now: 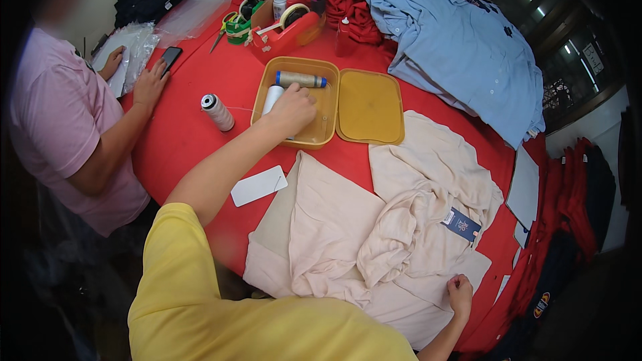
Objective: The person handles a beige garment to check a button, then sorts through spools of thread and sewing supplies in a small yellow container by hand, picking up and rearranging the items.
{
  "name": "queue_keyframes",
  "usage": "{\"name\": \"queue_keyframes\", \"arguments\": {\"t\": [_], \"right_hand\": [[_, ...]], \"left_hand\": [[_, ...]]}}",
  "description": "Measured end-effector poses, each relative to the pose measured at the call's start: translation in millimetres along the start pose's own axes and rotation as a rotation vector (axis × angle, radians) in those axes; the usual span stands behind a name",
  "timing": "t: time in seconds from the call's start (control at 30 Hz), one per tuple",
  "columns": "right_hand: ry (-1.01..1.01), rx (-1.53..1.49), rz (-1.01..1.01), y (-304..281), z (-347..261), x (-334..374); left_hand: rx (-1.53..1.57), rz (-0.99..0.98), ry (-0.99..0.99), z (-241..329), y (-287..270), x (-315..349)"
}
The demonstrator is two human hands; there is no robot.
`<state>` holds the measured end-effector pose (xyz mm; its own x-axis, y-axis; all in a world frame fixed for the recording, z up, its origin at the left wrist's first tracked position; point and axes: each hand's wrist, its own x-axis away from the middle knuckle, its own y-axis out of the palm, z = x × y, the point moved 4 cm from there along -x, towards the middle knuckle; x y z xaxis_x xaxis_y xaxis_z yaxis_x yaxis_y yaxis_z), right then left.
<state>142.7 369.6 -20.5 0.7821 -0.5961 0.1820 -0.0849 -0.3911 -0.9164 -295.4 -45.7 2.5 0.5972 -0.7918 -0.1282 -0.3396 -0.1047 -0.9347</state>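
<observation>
My left hand (294,108) reaches into a yellow plastic box (267,70), fingers curled downward. Whatever it may grip there is hidden under the hand. Beside it in the box lie a spool of beige thread with blue ends (301,80) and a white spool (272,99). The box's lid (369,107) lies to its right. My right hand (460,294) is closed in a pinch over the lower right of a cream garment (401,227); I cannot make out anything between its fingers. A dark blue tag (461,224) lies on the garment.
A cone of pale thread (218,113) stands left of the box, and a white card (259,186) lies nearer me. Behind sits a red tape dispenser (287,35) among tools. Light blue shirts (455,47) are piled far right. At left, a co-worker in pink (73,120) handles a phone (172,59).
</observation>
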Motion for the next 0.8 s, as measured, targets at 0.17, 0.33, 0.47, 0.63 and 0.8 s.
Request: {"name": "queue_keyframes", "arguments": {"t": [0.17, 0.33, 0.47, 0.63, 0.8], "right_hand": [[-0.029, 0.006, 0.021, 1.2, 3.2, 1.8], [-0.052, 0.006, 0.055, 2.9, 1.5, 1.2], [0.008, -0.008, 0.015, -0.9, -9.6, 4.0], [-0.111, 0.018, 0.072, -2.0, -7.9, 6.3], [0.205, -0.212, -0.108, -14.9, 1.0, 16.9]], "left_hand": [[0.26, -0.05, -0.051, -8.1, -3.4, -2.4], [1.027, 0.0, -0.309, -45.6, 1.4, 3.9], [1.324, -0.019, -0.429, -56.6, 3.8, 11.9], [0.538, -0.077, -0.286, -33.7, -18.7, 20.4], [0.34, -0.072, -0.331, -23.3, -19.1, 35.0]]}}
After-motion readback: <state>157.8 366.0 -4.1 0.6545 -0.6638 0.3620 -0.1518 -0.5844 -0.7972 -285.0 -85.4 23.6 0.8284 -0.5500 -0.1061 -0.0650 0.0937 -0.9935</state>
